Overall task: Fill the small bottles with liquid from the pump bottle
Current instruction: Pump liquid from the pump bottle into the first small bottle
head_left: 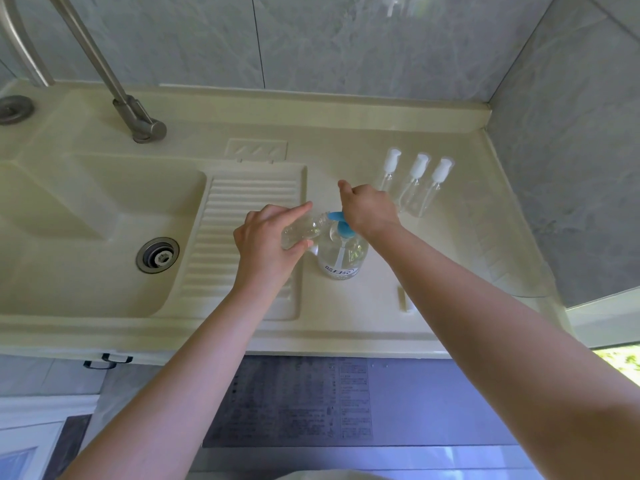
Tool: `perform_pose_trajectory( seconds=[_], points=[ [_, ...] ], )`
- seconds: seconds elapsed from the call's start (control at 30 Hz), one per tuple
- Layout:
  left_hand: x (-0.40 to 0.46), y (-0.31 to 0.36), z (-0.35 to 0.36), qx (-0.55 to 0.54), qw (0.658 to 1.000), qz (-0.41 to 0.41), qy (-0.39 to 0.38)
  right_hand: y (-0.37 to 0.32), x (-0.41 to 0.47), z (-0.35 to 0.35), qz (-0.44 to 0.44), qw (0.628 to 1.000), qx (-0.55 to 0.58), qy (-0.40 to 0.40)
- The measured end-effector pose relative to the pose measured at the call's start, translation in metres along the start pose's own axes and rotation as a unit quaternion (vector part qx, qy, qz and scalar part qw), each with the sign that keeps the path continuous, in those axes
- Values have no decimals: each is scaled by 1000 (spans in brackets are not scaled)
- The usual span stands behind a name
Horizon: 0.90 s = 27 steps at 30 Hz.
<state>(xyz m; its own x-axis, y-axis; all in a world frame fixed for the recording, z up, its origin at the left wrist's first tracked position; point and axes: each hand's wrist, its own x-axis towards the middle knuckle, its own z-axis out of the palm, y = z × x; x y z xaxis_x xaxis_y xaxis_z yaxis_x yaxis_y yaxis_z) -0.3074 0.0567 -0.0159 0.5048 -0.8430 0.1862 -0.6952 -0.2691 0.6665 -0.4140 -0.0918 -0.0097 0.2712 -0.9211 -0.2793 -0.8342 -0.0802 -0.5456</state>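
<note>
Forearms: both reach in from the near edge and meet over the bench [374, 317], right of the sink [104, 216].
Left hand [266, 237]: fingers [294, 212] and thumb curled round a small bottle [303, 230], tilted so its open neck sits at the blue spout, probably to catch the liquid.
Right hand [369, 209]: on top of the pump head [341, 225], fingers curled under, thumb sticking out; looks like it is pressing, can't confirm.
Pump bottle [341, 258]: upright on the bench, between the hands, clear liquid inside.
Spare bottles [414, 188]: three, capped, in a row just behind the right hand, look empty.
</note>
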Motion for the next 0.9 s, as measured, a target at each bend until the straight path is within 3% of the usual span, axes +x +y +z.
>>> perform_pose_trajectory(
  seconds=[0.27,0.47,0.67,0.9],
  points=[
    [1,-1,-4,9,1000,9,6,-1,1,-9,5,999,-10,-41],
    [0,-1,-1,25,1000,1,-1,-1,-2,-5,-50,997,-49,-26],
    [-2,-3,-3,1,1000,-7,-2,1,2,-7,2,1000,2,-26],
    [-4,-3,-4,2,1000,2,-8,2,0,-6,-4,1000,0,-25]
  ],
)
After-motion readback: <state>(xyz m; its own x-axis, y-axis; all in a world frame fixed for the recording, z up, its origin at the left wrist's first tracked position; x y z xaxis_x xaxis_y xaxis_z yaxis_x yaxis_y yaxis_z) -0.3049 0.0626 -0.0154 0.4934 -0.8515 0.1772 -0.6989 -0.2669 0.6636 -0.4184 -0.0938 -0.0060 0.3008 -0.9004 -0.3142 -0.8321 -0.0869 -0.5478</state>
